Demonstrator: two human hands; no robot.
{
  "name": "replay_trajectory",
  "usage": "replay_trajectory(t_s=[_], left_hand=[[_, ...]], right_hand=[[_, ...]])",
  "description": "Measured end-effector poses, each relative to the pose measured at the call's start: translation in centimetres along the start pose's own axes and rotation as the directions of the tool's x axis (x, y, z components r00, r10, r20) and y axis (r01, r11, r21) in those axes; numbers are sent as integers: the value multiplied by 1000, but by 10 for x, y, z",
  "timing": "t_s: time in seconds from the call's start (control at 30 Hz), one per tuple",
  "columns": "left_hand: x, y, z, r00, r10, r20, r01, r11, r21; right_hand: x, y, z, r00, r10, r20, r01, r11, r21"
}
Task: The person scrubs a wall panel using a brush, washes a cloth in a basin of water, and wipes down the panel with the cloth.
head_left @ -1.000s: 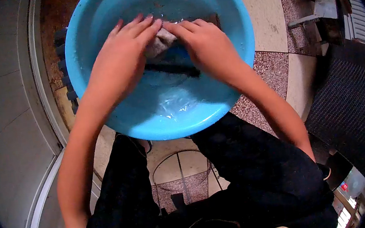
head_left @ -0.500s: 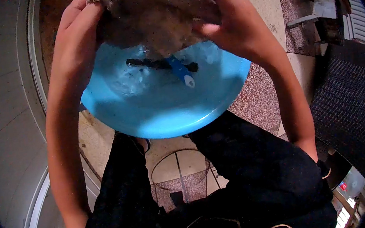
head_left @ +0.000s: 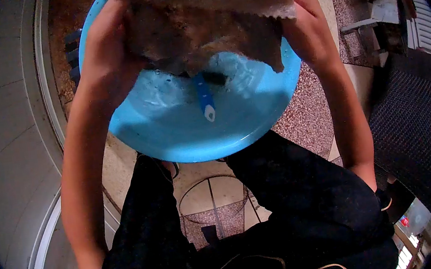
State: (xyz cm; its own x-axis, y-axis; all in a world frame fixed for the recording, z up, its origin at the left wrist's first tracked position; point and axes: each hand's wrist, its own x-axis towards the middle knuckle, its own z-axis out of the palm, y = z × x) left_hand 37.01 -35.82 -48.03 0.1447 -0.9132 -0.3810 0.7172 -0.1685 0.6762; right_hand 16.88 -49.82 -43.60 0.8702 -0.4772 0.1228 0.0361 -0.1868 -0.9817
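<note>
A wet grey-brown cloth (head_left: 202, 26) with a jagged edge is spread between my hands above a light blue basin (head_left: 201, 149). My left hand (head_left: 111, 50) holds the cloth's left side, and most of its fingers are hidden by the fabric. On the other side my right hand (head_left: 306, 21) grips the cloth, its fingers tucked behind it. Below the cloth, a brush with a blue handle (head_left: 205, 101) and a white tip lies in rippling water. Its dark head is partly covered by the cloth.
My dark-trousered legs (head_left: 296, 178) flank the near side of the basin, over a tiled floor (head_left: 304, 110). A black woven seat (head_left: 413, 121) stands to the right, with a small stool (head_left: 378, 12) farther back. A pale panel (head_left: 4, 123) runs along the left.
The cloth has spread wider and shifted slightly right, with my hands farther apart. In the water, the brush has turned, its handle now pointing more straight toward me.
</note>
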Motion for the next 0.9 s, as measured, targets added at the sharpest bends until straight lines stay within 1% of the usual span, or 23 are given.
replay_trajectory(t_s=[0.03,0.1,0.13,0.17,0.2,0.23,0.3,0.33,0.37,0.4,0.43,0.47,0.53,0.57,0.63,0.67,0.7,0.73,0.77,0.8,0.83,0.87,0.9], left_hand=[[0,-1,-1,1000,1,0,-1,1000,0],[-1,-3,-1,995,-94,32,97,989,-107],[-2,-2,2,995,-94,31,97,989,-108],[-5,-1,8,990,-143,9,143,977,-156],[-7,0,14,981,-192,-14,185,961,-207],[-7,-1,15,981,-195,-12,186,954,-234],[-11,-5,16,989,-145,12,142,949,-281],[-12,-7,16,994,-109,18,110,947,-301],[-13,-9,15,996,-79,27,84,946,-314],[-14,-11,15,998,-52,32,60,944,-325],[-14,-12,15,999,-29,35,39,942,-334],[-14,-14,14,999,-15,29,24,941,-339],[-15,-18,17,1000,-18,-4,16,952,-305],[-15,-20,19,1000,-19,0,18,952,-304],[-15,-24,22,999,31,26,-22,958,-285],[-13,-25,23,999,46,-4,-46,972,-229],[-13,-26,23,999,45,0,-44,972,-230],[-11,-27,23,998,48,-43,-56,975,-213],[-11,-29,22,995,53,-86,-69,979,-194],[-10,-33,12,999,51,-11,-52,942,-332],[-9,-37,10,999,49,-6,-48,942,-333],[-9,-39,11,992,110,-64,-123,955,-268],[-8,-43,14,979,171,-112,-191,961,-201]], right_hand=[[1,0,-1,1000,19,12,-20,995,99],[2,-2,2,999,37,27,-42,980,196],[4,-4,6,992,127,-24,-114,949,295],[5,-7,12,973,220,-66,-177,902,394],[6,-13,15,973,220,-65,-177,902,394],[7,-21,19,976,208,-62,-167,901,401],[5,-26,28,979,197,-59,-156,898,410],[4,-25,35,992,103,-71,-87,975,205],[-1,-19,38,999,-15,-50,16,1000,14],[-5,-13,40,991,-133,-29,126,977,-172],[-10,-7,40,964,-265,26,259,909,-325],[-10,-8,41,964,-266,26,259,909,-325],[-9,-13,46,959,-272,85,265,742,-616],[-8,-11,47,948,-300,107,295,703,-647],[-5,-8,50,923,-355,152,353,616,-704],[-6,-2,53,962,-272,-36,218,835,-505],[-13,14,53,957,-269,-106,197,874,-444],[-19,30,53,948,-265,-175,184,907,-378],[-24,34,57,948,-265,-176,183,906,-382],[-28,37,62,988,-33,-151,20,996,-89],[-31,38,68,981,187,-60,-171,964,202],[-31,32,75,916,389,97,-381,772,508],[-30,21,80,893,430,134,-415,671,614]])
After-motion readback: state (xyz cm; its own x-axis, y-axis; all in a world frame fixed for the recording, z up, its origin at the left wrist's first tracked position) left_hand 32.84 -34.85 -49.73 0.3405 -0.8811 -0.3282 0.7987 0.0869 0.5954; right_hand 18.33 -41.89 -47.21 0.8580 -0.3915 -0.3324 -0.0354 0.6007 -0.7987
